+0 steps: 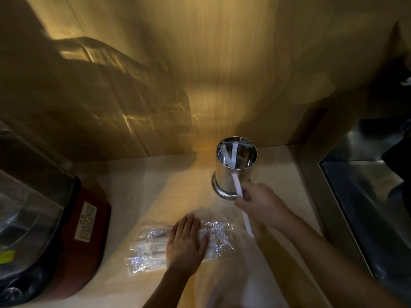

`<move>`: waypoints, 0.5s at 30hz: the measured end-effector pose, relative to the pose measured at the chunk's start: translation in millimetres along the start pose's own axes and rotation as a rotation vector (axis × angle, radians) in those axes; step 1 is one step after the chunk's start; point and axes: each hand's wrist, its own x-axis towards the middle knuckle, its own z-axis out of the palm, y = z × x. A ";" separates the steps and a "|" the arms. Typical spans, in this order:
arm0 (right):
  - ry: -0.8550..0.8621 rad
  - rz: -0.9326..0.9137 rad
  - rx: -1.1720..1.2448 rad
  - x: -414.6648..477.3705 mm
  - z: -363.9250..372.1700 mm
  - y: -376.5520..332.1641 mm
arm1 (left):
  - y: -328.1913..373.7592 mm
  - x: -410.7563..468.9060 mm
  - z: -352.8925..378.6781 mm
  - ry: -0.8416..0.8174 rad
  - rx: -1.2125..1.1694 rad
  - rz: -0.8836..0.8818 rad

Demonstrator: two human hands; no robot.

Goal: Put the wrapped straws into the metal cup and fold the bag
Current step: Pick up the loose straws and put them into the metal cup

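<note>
A shiny metal cup stands upright near the back wall, with a few white wrapped straws leaning inside it. My right hand is closed on one wrapped straw just in front of the cup, and its upper end lies against the cup's side. A clear crinkled plastic bag with more wrapped straws lies flat on the light wooden counter. Pressing down on the middle of that bag, my left hand lies flat with fingers spread.
A dark red appliance with a white label and a clear cover sits at the left. A steel sink lies behind the counter's right edge. A wooden wall closes the back.
</note>
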 end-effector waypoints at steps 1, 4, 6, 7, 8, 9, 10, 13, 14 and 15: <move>0.080 -0.054 0.041 1.0 -14.9 -11.7 | 0.0 0.6 0.7 0.003 0.004 0.005; 0.385 -0.176 0.169 4.7 -54.0 -39.8 | -2.2 1.4 8.4 -0.004 -0.026 0.013; 0.568 -0.230 0.252 9.1 -70.6 -50.7 | -5.8 2.0 15.5 -0.049 -0.057 0.005; 0.630 -0.243 0.300 11.6 -75.0 -53.6 | -7.3 2.4 17.7 -0.055 -0.054 0.002; 0.674 -0.246 0.338 15.0 -75.8 -54.6 | -8.3 2.9 18.7 -0.057 -0.045 0.002; 0.703 -0.239 0.347 19.0 -74.4 -54.4 | -8.7 3.4 18.9 -0.061 -0.041 -0.001; 0.707 -0.221 0.316 24.0 -71.2 -52.2 | -8.9 3.4 18.7 -0.067 -0.041 -0.005; 0.512 -0.053 0.034 41.9 -56.7 -37.2 | -9.8 3.1 18.2 -0.080 -0.049 -0.006; 0.403 0.027 -0.067 46.4 -52.4 -30.6 | -9.8 3.2 17.8 -0.087 -0.053 -0.004; 0.327 0.091 -0.138 49.3 -49.3 -24.4 | -10.1 3.3 17.4 -0.094 -0.057 0.000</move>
